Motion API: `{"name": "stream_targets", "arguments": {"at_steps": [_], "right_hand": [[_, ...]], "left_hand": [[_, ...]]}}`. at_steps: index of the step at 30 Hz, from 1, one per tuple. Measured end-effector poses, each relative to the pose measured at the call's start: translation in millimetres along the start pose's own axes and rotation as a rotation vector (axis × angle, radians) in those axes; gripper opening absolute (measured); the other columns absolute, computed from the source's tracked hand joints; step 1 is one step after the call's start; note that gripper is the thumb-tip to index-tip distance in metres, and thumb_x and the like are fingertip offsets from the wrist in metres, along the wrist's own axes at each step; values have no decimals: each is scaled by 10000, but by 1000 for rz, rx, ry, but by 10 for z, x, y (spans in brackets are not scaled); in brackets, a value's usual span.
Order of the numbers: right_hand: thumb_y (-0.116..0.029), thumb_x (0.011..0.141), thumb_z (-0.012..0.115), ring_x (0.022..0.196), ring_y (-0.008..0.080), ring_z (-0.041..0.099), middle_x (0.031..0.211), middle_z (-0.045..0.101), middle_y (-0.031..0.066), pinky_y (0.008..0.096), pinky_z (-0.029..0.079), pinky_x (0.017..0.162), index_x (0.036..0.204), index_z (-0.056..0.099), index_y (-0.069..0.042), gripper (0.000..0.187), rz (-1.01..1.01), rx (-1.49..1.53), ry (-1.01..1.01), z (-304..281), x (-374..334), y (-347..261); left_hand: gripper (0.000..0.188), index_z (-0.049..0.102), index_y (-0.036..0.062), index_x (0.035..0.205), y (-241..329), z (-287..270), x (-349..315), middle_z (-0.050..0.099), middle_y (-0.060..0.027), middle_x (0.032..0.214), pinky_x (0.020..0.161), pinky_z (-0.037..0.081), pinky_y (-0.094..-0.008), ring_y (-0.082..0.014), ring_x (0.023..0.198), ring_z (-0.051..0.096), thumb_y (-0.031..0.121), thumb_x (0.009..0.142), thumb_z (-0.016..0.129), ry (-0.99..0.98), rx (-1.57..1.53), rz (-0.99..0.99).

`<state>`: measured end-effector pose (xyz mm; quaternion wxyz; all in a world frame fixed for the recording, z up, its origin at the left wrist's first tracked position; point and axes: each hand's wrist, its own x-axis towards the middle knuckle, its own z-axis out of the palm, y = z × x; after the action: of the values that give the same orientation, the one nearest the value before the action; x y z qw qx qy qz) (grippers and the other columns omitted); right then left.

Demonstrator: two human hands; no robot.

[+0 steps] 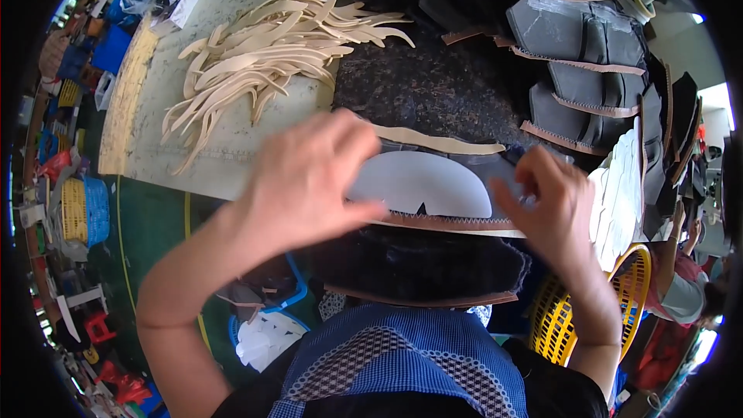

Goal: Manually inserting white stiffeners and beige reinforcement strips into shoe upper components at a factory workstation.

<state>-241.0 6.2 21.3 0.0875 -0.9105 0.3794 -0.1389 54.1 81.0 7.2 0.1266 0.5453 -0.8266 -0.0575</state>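
A white half-moon sheet with a small dark notch lies on a dark piece with a brown zigzag-cut edge. Just beyond it a beige curved strip stretches across. My left hand, blurred, hovers over the sheet's left end, thumb and fingers apart; its fingertips are near the strip's left end. At the sheet's right end is my right hand, its fingers curled and the thumb apart from them. I see nothing held in either hand. Another dark fuzzy piece hangs at the table's near edge, over my lap.
A heap of beige strips covers the table's far left. Dark grey pieces with zigzag edges overlap at the far right, beside stacked white sheets. Yellow baskets stand at lower right; a blue basket holds white pieces at lower left.
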Motion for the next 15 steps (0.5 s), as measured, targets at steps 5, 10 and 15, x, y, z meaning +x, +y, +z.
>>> {"name": "stream_targets", "arguments": {"at_steps": [5,10,15], "right_hand": [[-191,686,853,1097,329,695,1236,690,157,445,550,966,1344,562,0,744,-247,60,11,352,-15,-479],[-105,725,776,868,277,723,972,711,101,374,579,743,1178,631,-6,486,-218,53,190,436,119,-314],[7,755,764,822,305,753,973,747,145,379,610,702,1179,657,27,437,-140,66,166,528,77,-307]], "left_hand": [[909,462,2,1510,227,421,-126,523,-206,1496,1175,435,-470,-381,1382,537,220,740,893,84,-195,103],[514,624,30,1266,282,482,37,724,-125,1116,889,576,-354,-261,994,731,193,818,817,302,-96,56],[200,639,88,909,253,542,234,695,2,777,638,532,-276,-143,671,700,254,910,750,448,149,95]]}}
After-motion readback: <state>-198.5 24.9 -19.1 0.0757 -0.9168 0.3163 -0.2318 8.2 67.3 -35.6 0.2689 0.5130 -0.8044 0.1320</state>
